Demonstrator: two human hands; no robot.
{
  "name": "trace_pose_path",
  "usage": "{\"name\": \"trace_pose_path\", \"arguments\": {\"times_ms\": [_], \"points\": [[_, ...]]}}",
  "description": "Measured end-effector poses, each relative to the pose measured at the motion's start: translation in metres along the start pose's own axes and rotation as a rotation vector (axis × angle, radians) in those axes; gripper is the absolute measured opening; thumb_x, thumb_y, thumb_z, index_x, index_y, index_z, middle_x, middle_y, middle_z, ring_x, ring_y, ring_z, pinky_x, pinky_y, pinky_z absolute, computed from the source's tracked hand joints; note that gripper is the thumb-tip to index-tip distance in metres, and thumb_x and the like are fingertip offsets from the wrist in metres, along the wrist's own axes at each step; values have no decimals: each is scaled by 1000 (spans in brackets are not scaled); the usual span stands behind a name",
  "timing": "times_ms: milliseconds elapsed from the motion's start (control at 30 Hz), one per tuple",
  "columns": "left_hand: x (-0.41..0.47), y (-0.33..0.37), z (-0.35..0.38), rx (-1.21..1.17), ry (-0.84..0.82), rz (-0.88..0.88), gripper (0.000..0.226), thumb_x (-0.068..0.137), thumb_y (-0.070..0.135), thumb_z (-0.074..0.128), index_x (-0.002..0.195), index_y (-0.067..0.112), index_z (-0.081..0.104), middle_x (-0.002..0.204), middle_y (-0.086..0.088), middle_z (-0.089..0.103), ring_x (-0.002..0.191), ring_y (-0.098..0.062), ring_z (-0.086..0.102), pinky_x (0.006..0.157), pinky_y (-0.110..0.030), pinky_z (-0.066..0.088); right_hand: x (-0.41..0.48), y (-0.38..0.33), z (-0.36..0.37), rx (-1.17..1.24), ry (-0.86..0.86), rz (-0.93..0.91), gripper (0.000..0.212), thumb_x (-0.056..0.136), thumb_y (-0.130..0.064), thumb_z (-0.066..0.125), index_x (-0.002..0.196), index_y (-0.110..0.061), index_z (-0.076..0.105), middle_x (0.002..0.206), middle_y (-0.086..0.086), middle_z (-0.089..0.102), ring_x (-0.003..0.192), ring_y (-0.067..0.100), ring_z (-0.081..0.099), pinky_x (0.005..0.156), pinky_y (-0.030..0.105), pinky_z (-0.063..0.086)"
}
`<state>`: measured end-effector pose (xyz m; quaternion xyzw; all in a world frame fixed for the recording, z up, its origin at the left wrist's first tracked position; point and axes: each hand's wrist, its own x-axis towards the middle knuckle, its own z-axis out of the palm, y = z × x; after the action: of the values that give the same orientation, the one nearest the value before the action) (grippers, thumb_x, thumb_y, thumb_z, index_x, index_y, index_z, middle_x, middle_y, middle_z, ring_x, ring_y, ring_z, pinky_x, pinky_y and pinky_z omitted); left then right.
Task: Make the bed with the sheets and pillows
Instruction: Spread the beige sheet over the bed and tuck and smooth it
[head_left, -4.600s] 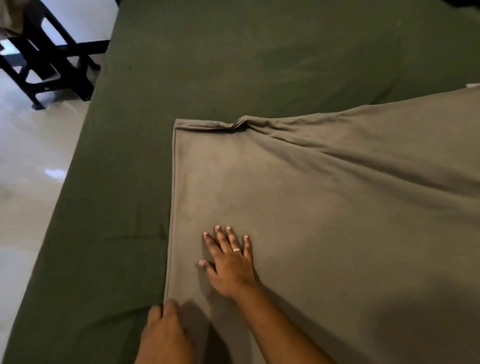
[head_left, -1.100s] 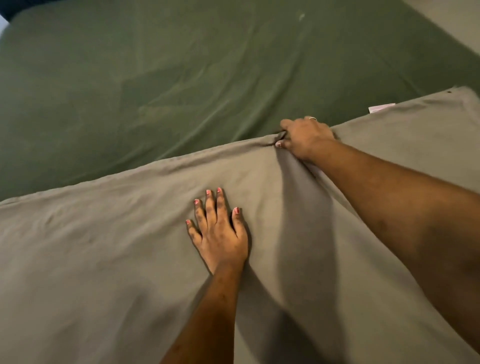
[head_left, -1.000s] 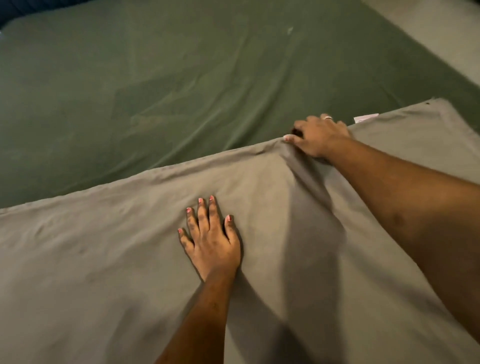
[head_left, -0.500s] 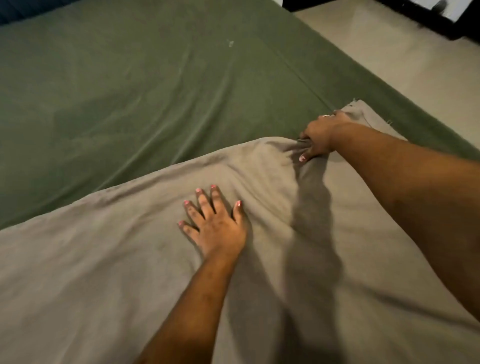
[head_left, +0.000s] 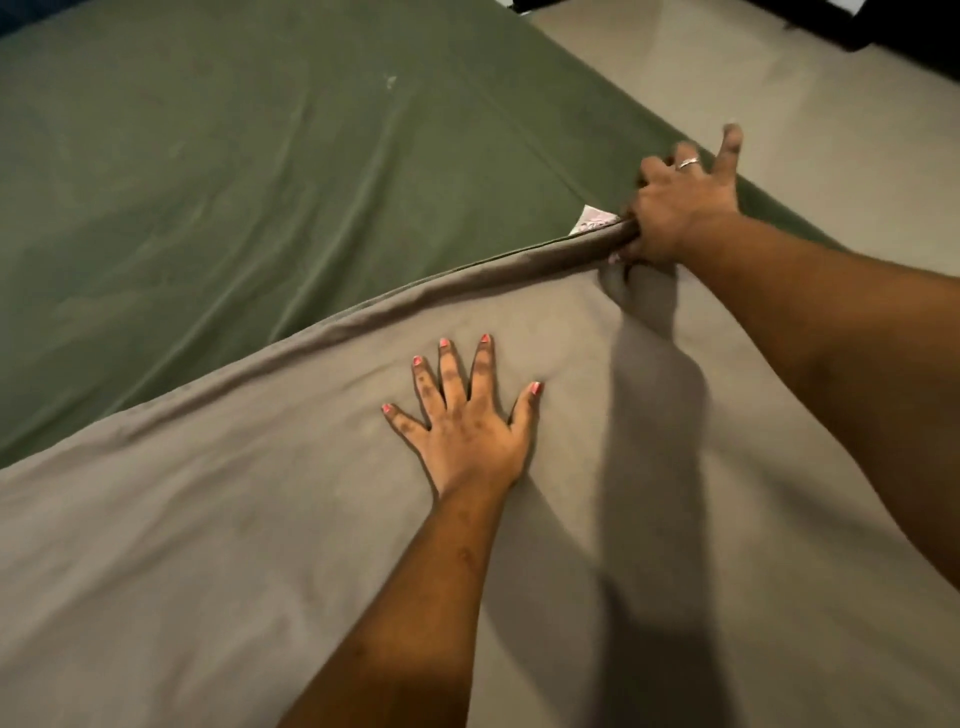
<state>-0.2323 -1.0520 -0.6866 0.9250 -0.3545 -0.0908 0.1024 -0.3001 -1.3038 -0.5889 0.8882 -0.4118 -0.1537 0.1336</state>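
The green fitted sheet (head_left: 249, 171) lies stretched across the bed, reaching its right edge where the pale floor (head_left: 810, 130) begins, so the base layer looks done. On top, the grey sheet (head_left: 260, 519) covers only the near part of the bed, its folded far edge running as a diagonal from the left edge up toward the right edge.

The left hand (head_left: 465, 415) lies flat on the grey sheet, fingers spread wide, pinning the cloth in place. The right hand (head_left: 680, 208) sits at the right edge of the bed, thumb and curled fingers pinching the rolled hem of the grey sheet, while the little finger sticks out free over the floor. A small white tag (head_left: 589, 221) peeks out just beside that grip.

My read: the top sheet is only partly laid. It is not yet drawn over the far green stretch, and no pillows show anywhere in view, so spreading, smoothing and pillows all remain.
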Motion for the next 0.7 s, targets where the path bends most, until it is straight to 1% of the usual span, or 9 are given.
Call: {"name": "trace_pose_path", "arguments": {"times_ms": [67,133,233,300,367,433,533,600,700], "points": [[-1,-1,-1,22,1,-1,72,84,76,13,148,47,-1,161,5,-3,147,-24,-9,107,-67,-7,2,18,-4,23,-130,-33,67,70,-71,63,127,-38,55,139,2,38,140,34,18,104,71,7],[-1,1,-3,32,-33,-24,70,85,75,13,148,47,-2,161,5,-5,147,-24,-10,107,-68,-6,-2,27,-9,-8,-178,-22,57,75,-63,66,124,-36,56,135,3,45,133,34,31,103,65,21],[1,18,-11,-12,-98,-114,68,91,67,20,150,43,-2,161,3,-9,146,-27,-13,108,-69,-2,-10,30,-20,-5,38,38,27,92,-26,53,116,-18,62,120,10,60,114,33,55,91,45,42],[-6,43,-10,-45,-107,-73,71,92,66,25,151,38,-4,160,0,-12,146,-28,-14,109,-68,-2,-8,27,-24,100,176,97,30,94,-8,44,117,-7,62,121,16,61,113,38,57,86,43,47],[-24,73,-3,-33,-117,83,76,89,71,24,150,38,-7,160,0,-14,146,-28,-16,107,-67,-8,-6,22,-17,284,201,185,32,94,-2,39,120,-3,58,123,21,59,114,41,55,87,44,47],[-40,94,8,13,-143,192,77,87,74,19,150,40,-9,160,-2,-16,145,-30,-18,104,-68,-14,-11,20,4,449,194,251,36,95,0,36,128,-8,47,129,22,52,115,43,53,90,47,45],[-40,98,18,39,-152,189,76,87,76,18,149,41,-9,159,-2,-17,144,-30,-21,104,-68,-17,-30,25,43,586,181,147,70,92,4,42,148,-31,20,156,6,18,119,45,47,96,51,42],[-38,95,20,19,-147,183,77,86,77,19,149,42,-8,160,-1,-16,144,-28,-21,104,-68,-17,-48,36,61,621,202,95,81,93,-9,50,150,-42,4,161,-5,-1,128,44,38,101,53,38],[-37,96,16,-15,-206,184,78,84,79,21,148,45,-7,160,1,-16,144,-26,-22,104,-66,-17,-89,61,89,634,189,178,67,99,-30,42,151,-39,1,161,1,6,136,39,31,111,50,31]]}}
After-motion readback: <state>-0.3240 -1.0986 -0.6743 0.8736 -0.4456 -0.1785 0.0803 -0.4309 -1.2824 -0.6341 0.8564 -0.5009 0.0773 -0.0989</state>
